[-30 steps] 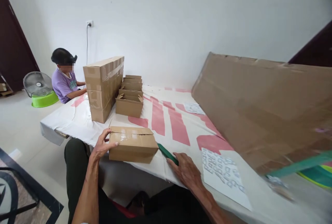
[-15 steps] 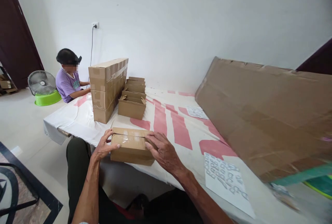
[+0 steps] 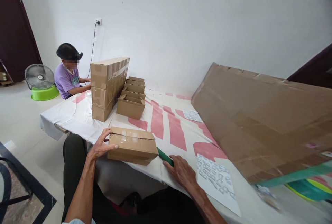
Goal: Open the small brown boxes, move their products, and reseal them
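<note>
A closed cardboard box [image 3: 133,148] with clear tape across its top lies at the table's near edge. My left hand [image 3: 102,144] grips its left end, thumb on the top and fingers at the far side. To the right of the box, my right hand [image 3: 181,168] rests on the end of a green object [image 3: 165,156], with its fingers over it. The far end of the green object reaches the box's right corner. Beyond the box stands a row of open cardboard boxes [image 3: 129,108], beside a tall stack of taped boxes [image 3: 100,92].
A large cardboard sheet [image 3: 264,120] leans on the right. Printed paper sheets [image 3: 216,179] lie on the cloth-covered table [image 3: 77,113]. A person [image 3: 66,77] sits at the far left near a fan [image 3: 40,76]. A teal basin [image 3: 308,187] shows at the lower right.
My right hand has left the box's top and moved right and down, onto the green object. My left hand stays on the box. The view has shifted slightly.
</note>
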### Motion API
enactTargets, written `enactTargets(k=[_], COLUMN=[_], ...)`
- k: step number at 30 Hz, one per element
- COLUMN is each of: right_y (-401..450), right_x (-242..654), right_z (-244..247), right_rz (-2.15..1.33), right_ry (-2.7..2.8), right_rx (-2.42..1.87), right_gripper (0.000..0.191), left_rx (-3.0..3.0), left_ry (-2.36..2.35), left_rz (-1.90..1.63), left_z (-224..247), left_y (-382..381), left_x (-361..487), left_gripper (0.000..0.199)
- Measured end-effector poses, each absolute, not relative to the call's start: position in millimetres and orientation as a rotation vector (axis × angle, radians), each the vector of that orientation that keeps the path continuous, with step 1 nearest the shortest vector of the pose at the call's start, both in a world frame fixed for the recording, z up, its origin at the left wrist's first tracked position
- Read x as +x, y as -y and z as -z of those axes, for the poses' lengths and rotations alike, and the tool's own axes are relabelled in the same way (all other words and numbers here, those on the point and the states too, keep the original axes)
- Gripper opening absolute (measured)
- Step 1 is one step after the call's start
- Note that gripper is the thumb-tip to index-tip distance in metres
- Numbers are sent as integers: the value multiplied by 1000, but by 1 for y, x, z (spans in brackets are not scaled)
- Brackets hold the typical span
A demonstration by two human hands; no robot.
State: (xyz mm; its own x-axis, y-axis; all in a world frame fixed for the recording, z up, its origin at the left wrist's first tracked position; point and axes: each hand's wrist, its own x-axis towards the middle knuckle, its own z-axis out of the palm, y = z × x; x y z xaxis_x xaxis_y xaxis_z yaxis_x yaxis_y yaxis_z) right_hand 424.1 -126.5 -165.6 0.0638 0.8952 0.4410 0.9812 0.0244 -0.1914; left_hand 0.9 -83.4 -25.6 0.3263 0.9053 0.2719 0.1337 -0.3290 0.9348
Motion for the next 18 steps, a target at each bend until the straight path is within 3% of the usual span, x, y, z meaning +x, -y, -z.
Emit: enactTargets(k=[3, 10, 18], right_y=[125, 117, 104], right_x=[419, 396, 310], right_z=[154, 62, -50], right_rz=[197, -146, -440], right_ry=[1880, 1381, 1936], right_rx=[-1872, -1738, -1164], right_gripper=[20, 50, 36], left_rx=[1690, 1696, 1698], left_ry=[-957, -952, -947], left_rz=[-1099, -1078, -1097], left_z=[28, 23, 27], left_y=[82, 85, 86], left_x=[1, 3, 1], left_gripper=[62, 59, 66])
